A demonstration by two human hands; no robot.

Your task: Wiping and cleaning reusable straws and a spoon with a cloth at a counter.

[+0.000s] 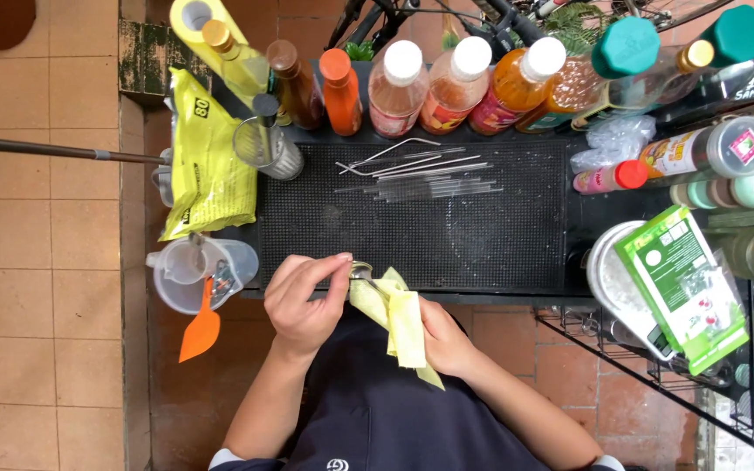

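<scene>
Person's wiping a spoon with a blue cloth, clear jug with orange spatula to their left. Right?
Not quite: the cloth is yellow, not blue, as the head view shows. The rest holds: both hands work the spoon, and the clear jug with the orange spatula sits to their left.

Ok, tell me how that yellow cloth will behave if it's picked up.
The yellow cloth is probably floppy: it folds and drapes over the right hand. It looks thin, so likely light. It shouldn't roll or break, though a loose corner hangs down and could snag the spoon pinched by the left hand.

hands 2 [303, 305] | yellow cloth 1 [405, 327] | spoon 1 [361, 271] | measuring jug 1 [194, 272] | orange spatula 1 [200, 331]
</scene>
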